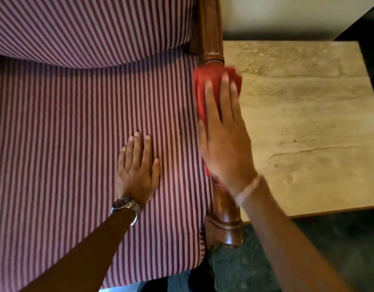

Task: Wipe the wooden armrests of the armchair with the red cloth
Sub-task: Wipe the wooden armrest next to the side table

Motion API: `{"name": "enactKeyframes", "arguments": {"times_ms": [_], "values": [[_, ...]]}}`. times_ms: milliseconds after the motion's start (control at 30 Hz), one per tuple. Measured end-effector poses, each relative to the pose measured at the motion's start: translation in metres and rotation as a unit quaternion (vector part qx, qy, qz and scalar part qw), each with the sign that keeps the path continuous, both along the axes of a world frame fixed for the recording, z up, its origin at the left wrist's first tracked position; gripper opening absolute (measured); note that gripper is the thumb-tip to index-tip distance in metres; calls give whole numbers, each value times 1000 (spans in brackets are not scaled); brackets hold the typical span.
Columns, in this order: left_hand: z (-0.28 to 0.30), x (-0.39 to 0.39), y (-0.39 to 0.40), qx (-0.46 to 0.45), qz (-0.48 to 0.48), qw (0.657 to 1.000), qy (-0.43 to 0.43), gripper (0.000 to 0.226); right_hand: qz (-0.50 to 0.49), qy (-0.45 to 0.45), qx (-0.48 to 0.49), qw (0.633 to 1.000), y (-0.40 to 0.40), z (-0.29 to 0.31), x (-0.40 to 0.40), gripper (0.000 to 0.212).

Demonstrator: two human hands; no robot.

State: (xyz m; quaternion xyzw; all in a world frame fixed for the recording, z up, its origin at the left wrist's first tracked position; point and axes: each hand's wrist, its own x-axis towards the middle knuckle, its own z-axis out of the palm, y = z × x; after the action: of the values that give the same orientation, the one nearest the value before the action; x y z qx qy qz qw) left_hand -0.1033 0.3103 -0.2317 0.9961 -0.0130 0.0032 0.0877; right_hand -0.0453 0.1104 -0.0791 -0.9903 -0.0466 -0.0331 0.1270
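The armchair's right wooden armrest (212, 32) runs from top centre down to its rounded front end (228, 226). My right hand (224, 140) lies flat along the armrest's middle, pressing the red cloth (203, 89) onto the wood; the cloth bunches out past my fingertips and along the hand's left edge. The hand is blurred. My left hand (137, 169) rests flat, fingers spread, on the red-and-white striped seat cushion (66, 133), holding nothing. It wears a metal wristwatch. The other armrest is out of view.
A beige stone-topped side table (308, 127) stands directly right of the armrest. The striped back cushion (87, 26) fills the upper left. Dark floor (318, 249) lies below the table, a pale wall behind it.
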Motion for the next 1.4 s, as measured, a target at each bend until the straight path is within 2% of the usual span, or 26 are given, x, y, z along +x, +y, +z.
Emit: {"name": "enactKeyframes", "arguments": {"times_ms": [67, 133, 300, 367, 433, 500, 600, 700, 800, 867, 933, 1033, 1100, 1167, 1333, 1400], "values": [[-1, 0, -1, -1, -1, 1000, -7, 65, 2, 21, -7, 1000, -1, 1, -61, 78], [-1, -1, -2, -4, -4, 1000, -11, 65, -5, 28, -18, 999, -4, 0, -59, 81], [4, -2, 1, 4, -14, 1000, -8, 65, -6, 25, -38, 999, 13, 14, 84, 74], [7, -1, 0, 4, -11, 1000, -2, 65, -15, 27, -40, 999, 13, 15, 107, 72], [9, -1, -1, 0, -6, 1000, 2, 65, -14, 22, -17, 1000, 7, 11, 74, 70], [7, 0, -2, -4, -5, 1000, -3, 65, -9, 15, 8, 1000, 3, 7, 2, 75], [2, 0, -1, -1, -8, 1000, -16, 65, 1, 30, -7, 1000, -1, 3, -80, 84], [0, -4, -2, 0, -7, 1000, -15, 65, -2, 50, 3, 999, -2, 5, -25, 79], [4, -3, -2, 14, -12, 1000, -6, 65, 2, 30, -8, 1000, 5, 12, 77, 72], [5, -1, -2, 15, -10, 1000, -4, 65, -11, 21, -23, 999, 6, 12, 108, 69], [6, -1, -3, 14, -4, 1000, -3, 65, -19, 16, -13, 1000, 7, 7, 83, 68], [5, -1, -4, 13, -7, 1000, 3, 66, -13, 22, 4, 1000, 2, 4, -22, 73], [3, 0, -2, 14, -6, 1000, -4, 66, 4, 18, -13, 1000, -1, 0, -61, 72], [4, 1, -4, 11, -7, 1000, -4, 66, -8, 18, -9, 1000, -4, -1, -30, 68], [9, 0, -3, 12, -11, 1000, -2, 65, -18, 28, -32, 999, 13, 15, 128, 72], [8, -1, -2, 16, -11, 1000, -5, 65, -14, 30, -38, 999, 11, 14, 136, 71]]}}
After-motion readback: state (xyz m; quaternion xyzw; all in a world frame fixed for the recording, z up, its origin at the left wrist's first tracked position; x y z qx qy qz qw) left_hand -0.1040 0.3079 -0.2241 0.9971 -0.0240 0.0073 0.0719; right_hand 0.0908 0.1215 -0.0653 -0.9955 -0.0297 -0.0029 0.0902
